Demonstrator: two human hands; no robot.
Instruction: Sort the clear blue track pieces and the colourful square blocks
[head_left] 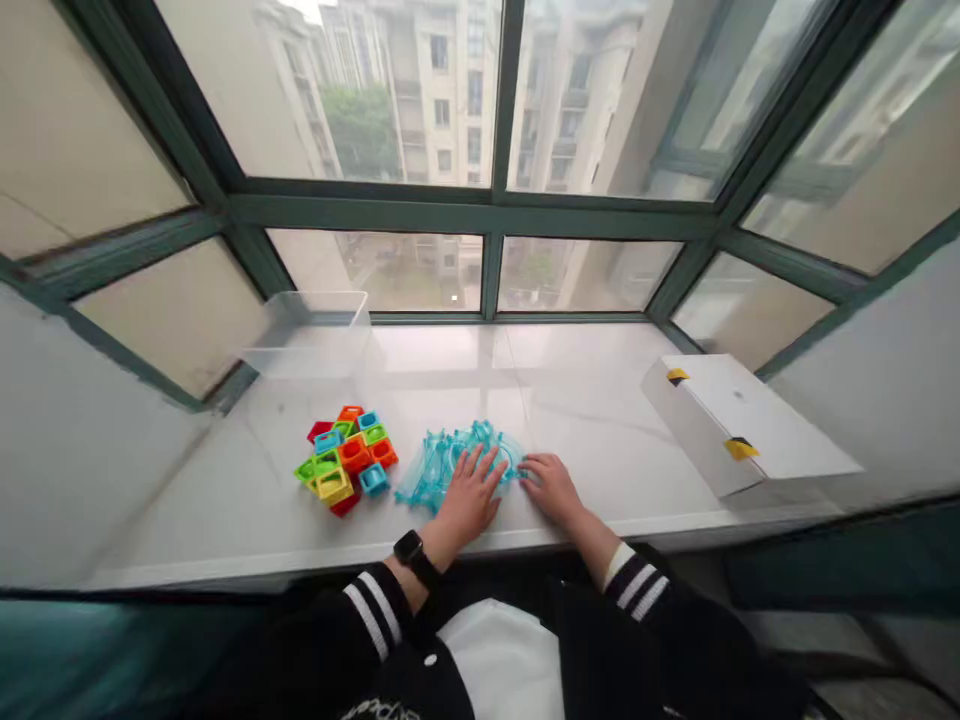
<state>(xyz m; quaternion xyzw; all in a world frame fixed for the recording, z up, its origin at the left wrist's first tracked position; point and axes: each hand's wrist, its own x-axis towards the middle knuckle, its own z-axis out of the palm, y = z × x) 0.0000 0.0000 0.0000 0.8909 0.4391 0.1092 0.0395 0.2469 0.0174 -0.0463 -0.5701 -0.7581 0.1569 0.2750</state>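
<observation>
A heap of translucent light-blue plastic pieces (431,475), seemingly in a clear plastic bag (511,447), lies near the front of the white sill. My left hand (471,492) rests flat on its right part with fingers spread. At the bag's right edge, my right hand (553,490) has its fingers bent and close together on the plastic; the thumb side is partly hidden. The exact shape of the blue pieces is too small to make out. Left of the bag sits a pile of colourful hollow plastic blocks (352,455) in red, orange, yellow, green and blue.
A clear plastic bin (315,345) stands at the back left by the window. To the right lies a white box (750,420) with black-and-yellow tabs. Green window frames (491,215) enclose the white sill (600,400) at the back and sides.
</observation>
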